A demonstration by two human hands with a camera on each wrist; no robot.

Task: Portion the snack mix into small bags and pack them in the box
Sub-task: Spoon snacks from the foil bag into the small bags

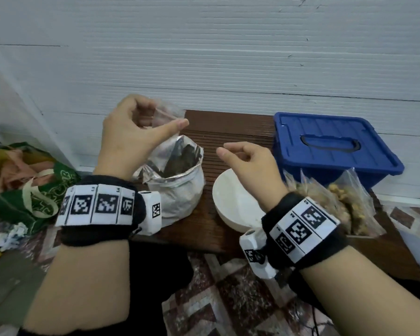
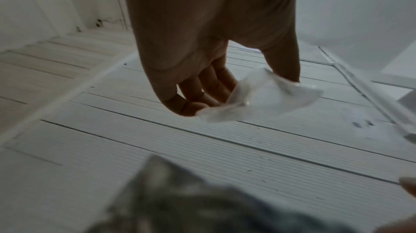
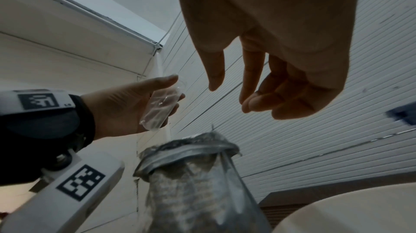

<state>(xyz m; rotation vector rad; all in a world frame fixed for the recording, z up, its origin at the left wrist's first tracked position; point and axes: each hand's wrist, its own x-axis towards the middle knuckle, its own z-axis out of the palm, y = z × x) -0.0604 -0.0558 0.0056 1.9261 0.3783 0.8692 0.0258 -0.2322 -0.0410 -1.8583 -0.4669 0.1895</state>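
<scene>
**Empty bag held above the snack pouch**

One small clear bag (image 1: 166, 115) is pinched by the left hand (image 1: 129, 137) left of centre, above the one open foil pouch (image 1: 180, 170); its long axis cannot be told. The right hand (image 1: 247, 161), loosely curled, holds nothing. One blue box (image 1: 335, 146) is seen closed at right; two filled bags (image 1: 337, 202) lie before it.

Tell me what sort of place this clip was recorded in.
Probably a home, worked at floor level: a low wooden table against a white panelled wall, patterned floor covering, and a green cloth bag lying nearby.
</scene>
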